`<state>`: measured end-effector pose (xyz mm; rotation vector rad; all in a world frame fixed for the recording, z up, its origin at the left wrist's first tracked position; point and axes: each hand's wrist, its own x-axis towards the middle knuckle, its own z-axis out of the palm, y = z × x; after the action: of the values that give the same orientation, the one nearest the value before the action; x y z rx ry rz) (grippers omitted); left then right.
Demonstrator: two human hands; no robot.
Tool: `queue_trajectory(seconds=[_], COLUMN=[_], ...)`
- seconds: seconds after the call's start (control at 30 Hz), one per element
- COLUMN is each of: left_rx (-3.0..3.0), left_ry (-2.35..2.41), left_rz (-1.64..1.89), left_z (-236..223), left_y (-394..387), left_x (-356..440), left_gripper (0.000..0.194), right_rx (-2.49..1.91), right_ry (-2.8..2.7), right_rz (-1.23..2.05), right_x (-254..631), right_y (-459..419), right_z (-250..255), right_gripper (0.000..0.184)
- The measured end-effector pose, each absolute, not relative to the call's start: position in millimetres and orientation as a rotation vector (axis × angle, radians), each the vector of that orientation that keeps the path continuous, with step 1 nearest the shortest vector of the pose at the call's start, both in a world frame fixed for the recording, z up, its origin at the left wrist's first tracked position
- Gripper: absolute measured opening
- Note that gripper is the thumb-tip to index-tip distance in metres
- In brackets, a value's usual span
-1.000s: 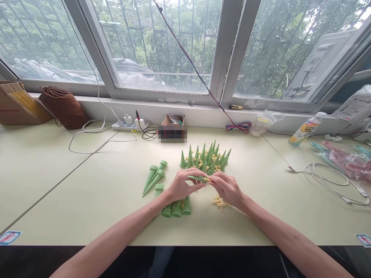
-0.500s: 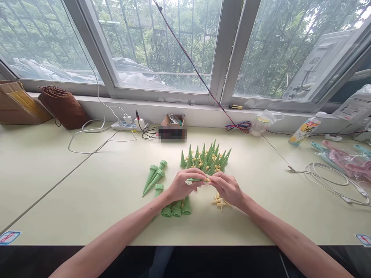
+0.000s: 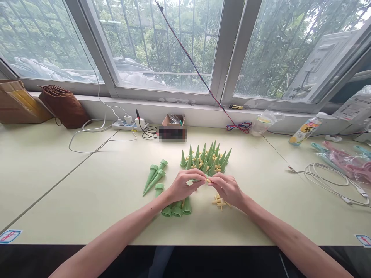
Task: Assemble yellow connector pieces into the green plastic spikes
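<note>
apparently, a green spike lies inside the left grip.

A small workroom used for light hand assembly is suggested, though whether it is part of a workshop or an office cannot be told. A long, pale worktable is set against grey-framed sliding windows, through which trees are seen. Like parts are laid out in batches: green plastic spikes are stood in a cluster, and pale yellow pegs are heaped nearby. Marked labels are stuck at the front edge. Along the back, a power strip, a cardboard box and a brown drawstring bag are kept.
</note>
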<state>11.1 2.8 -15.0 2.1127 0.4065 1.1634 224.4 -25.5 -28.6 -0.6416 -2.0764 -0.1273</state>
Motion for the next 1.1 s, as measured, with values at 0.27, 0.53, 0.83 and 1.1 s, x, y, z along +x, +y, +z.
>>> queue_trajectory(seconds=[0.27, 0.53, 0.83, 1.1], left_rx=[2.249, 2.267, 2.283, 2.299], left_ry=[0.39, 0.388, 0.387, 0.4], left_rz=[1.217, 1.2, 1.174, 1.158], left_z=[-8.4, -9.6, -11.0, -11.8], left_y=[-0.1, -0.9, -1.3, -1.1], left_x=[12.5, 12.6, 11.6, 10.6], left_gripper=[0.017, 0.019, 0.016, 0.015], right_rx=[-0.661, -0.716, -0.723, -0.732], right_ry=[-2.088, -2.121, -2.112, -2.119], right_rz=[-0.142, -0.174, -0.159, -0.151], right_x=[223.2, 224.1, 223.0, 223.5], right_y=[-26.2, -26.5, -26.7, -26.9], right_z=[-28.5, -32.7, -34.9, -35.9], right_gripper=[0.011, 0.016, 0.022, 0.023])
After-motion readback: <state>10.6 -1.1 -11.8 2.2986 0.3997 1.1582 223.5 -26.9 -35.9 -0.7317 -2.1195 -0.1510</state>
